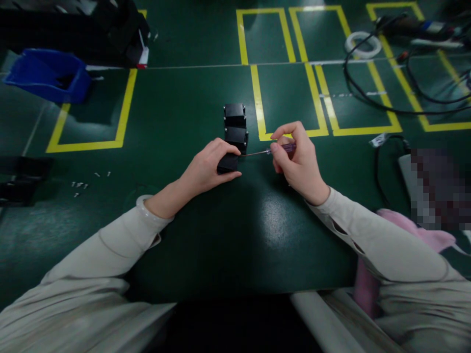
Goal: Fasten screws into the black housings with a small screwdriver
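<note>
Head view: the left hand point(208, 169) was clamped on a small black box point(227, 163), fingers curled over its top and thumb along its near edge, pressing it onto the green table point(206, 255). The box lay near the middle of the table, just in front of two more black boxes point(235, 126) lined up behind it, the nearer of them touching or almost touching it.

The right hand point(296, 157) was closed around a screwdriver point(274, 150) with a purple handle, thumb and forefinger pinching the handle near its front. The thin shaft ran level to the left and its tip met the right side of the held box, close to the left hand's fingertips.

Yellow tape outlines point(259, 100) marked rectangles on the table behind the hands. A blue bin point(47, 73) stood far left with dark gear point(110, 29) behind it. A few small screws point(79, 185) lay scattered well to the left of the left hand. Far right, black cables point(371, 100) looped past a white tape roll point(362, 44), and pink cloth point(423, 235) sat by the right sleeve
</note>
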`<state>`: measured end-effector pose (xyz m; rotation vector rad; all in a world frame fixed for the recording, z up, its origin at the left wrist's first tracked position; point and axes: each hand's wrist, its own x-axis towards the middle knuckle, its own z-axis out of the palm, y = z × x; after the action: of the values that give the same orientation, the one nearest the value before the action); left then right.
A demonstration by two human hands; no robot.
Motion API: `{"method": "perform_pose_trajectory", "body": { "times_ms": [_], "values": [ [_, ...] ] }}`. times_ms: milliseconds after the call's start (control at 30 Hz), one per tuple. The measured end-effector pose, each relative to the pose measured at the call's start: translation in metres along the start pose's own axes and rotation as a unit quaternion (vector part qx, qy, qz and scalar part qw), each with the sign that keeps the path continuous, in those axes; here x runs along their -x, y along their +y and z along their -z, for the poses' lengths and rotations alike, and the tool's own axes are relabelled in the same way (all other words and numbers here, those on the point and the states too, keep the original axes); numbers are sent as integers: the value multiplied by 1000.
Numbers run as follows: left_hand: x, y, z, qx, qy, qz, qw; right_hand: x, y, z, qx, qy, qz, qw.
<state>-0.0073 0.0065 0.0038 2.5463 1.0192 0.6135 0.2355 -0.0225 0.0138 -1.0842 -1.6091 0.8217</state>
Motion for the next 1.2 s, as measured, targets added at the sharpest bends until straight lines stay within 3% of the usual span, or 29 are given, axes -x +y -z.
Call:
{"method": "perform_pose_trajectory", "body": {
  "times_ms": [1200],
  "values": [
    [0,0,0,4,14,-18,1000,-1,-1,-2,-18,9,-14,1000]
  ]
}}
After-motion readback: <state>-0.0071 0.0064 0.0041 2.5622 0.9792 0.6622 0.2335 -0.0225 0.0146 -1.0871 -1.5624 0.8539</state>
